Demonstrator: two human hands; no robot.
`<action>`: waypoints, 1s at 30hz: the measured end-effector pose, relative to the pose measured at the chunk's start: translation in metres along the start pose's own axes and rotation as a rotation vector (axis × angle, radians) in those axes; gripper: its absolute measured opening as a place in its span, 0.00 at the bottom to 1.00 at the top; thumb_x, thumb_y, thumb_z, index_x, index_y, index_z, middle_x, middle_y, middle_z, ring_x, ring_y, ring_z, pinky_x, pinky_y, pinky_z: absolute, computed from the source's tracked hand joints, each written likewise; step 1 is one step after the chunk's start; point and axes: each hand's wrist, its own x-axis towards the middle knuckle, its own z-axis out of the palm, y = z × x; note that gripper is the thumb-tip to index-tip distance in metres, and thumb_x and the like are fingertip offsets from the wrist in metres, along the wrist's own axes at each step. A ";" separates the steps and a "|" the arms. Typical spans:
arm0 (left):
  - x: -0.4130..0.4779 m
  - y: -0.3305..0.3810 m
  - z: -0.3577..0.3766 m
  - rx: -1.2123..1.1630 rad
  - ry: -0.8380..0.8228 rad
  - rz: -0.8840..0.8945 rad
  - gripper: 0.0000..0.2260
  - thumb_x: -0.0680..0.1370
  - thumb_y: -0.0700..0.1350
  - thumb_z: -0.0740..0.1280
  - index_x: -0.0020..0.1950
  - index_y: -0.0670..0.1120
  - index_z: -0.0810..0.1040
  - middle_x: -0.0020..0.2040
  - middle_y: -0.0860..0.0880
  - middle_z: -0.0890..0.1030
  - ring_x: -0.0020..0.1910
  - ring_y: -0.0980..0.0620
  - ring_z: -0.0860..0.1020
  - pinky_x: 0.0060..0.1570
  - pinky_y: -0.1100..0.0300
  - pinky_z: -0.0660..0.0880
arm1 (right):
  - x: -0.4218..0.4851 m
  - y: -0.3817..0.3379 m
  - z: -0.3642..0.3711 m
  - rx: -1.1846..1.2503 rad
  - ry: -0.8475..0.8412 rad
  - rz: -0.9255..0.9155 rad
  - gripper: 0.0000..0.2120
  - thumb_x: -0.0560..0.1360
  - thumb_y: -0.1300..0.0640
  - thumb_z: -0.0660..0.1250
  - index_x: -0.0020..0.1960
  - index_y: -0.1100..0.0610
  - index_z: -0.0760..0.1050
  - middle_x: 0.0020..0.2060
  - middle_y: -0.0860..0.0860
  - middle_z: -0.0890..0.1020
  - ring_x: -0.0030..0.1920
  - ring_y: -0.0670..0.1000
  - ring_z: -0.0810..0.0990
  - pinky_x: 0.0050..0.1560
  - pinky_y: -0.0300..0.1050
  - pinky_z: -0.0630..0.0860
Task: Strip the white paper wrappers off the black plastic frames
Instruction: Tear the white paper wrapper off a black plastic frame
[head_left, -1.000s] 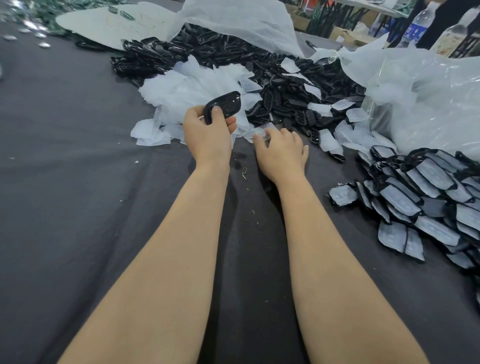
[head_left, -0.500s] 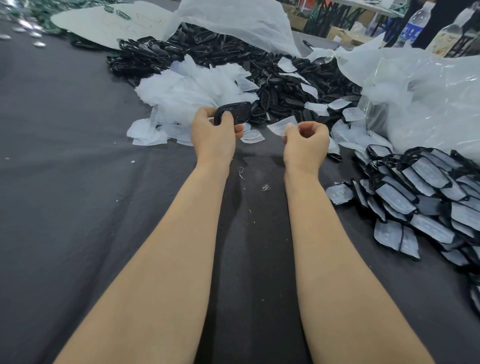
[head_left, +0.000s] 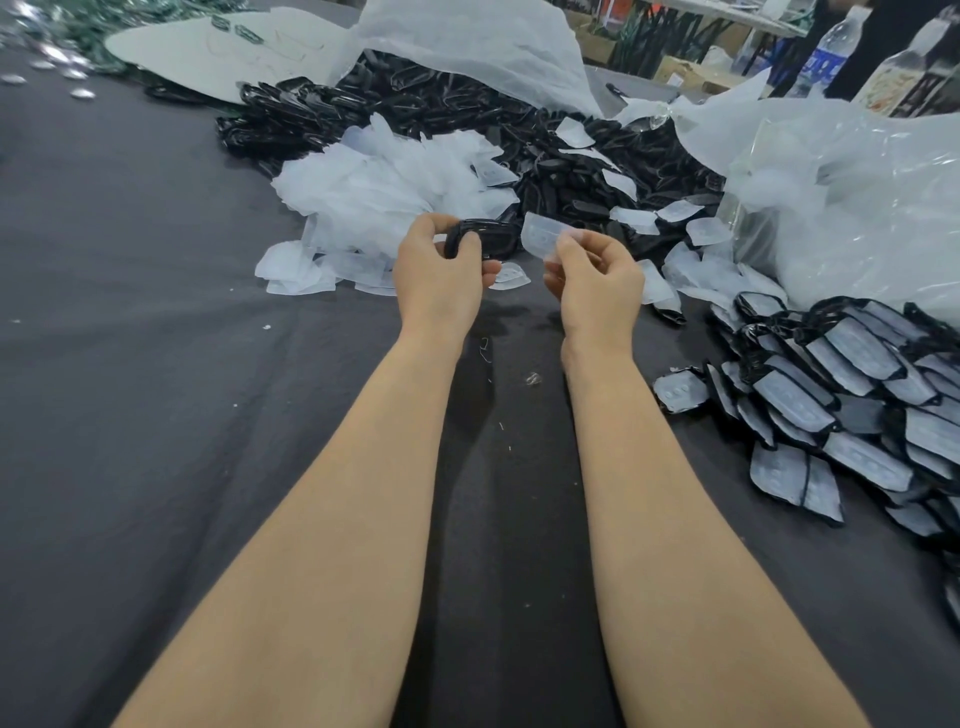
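Head view: the left hand (head_left: 441, 273) grips a bare black frame (head_left: 491, 238) above the grey cloth (head_left: 156, 364). Just right of it, the right hand (head_left: 597, 283) pinches a white wrapper (head_left: 540, 238) held up beside the frame's right end. Loose wrappers (head_left: 384, 192) are heaped just beyond the hands, stripped frames (head_left: 415, 111) lie farther back, and wrapped frames (head_left: 857, 400) are piled at the near right.

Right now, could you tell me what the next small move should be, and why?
Probably let the wrapper go onto the white pile. The right hand pinches it beside the frame, which the left hand holds and which looks bare; whether they touch is unclear.
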 end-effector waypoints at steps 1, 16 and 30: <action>0.000 0.000 0.000 -0.008 0.002 -0.006 0.05 0.80 0.36 0.61 0.53 0.45 0.70 0.39 0.48 0.78 0.28 0.60 0.79 0.39 0.64 0.80 | 0.000 0.000 0.000 -0.008 0.002 -0.002 0.08 0.77 0.64 0.64 0.41 0.54 0.74 0.32 0.48 0.78 0.33 0.44 0.77 0.40 0.37 0.77; -0.001 0.003 0.000 -0.071 -0.011 -0.028 0.05 0.80 0.36 0.60 0.54 0.43 0.69 0.39 0.47 0.78 0.28 0.60 0.80 0.37 0.65 0.79 | 0.002 0.001 -0.003 0.028 0.071 0.008 0.07 0.76 0.65 0.65 0.42 0.55 0.71 0.35 0.50 0.78 0.29 0.42 0.77 0.34 0.35 0.75; -0.003 0.005 -0.001 -0.088 -0.020 -0.042 0.05 0.79 0.36 0.61 0.53 0.44 0.71 0.41 0.46 0.77 0.28 0.60 0.79 0.35 0.66 0.78 | 0.001 0.000 0.000 0.090 -0.018 0.027 0.08 0.77 0.68 0.62 0.47 0.55 0.71 0.40 0.52 0.77 0.32 0.43 0.80 0.35 0.33 0.76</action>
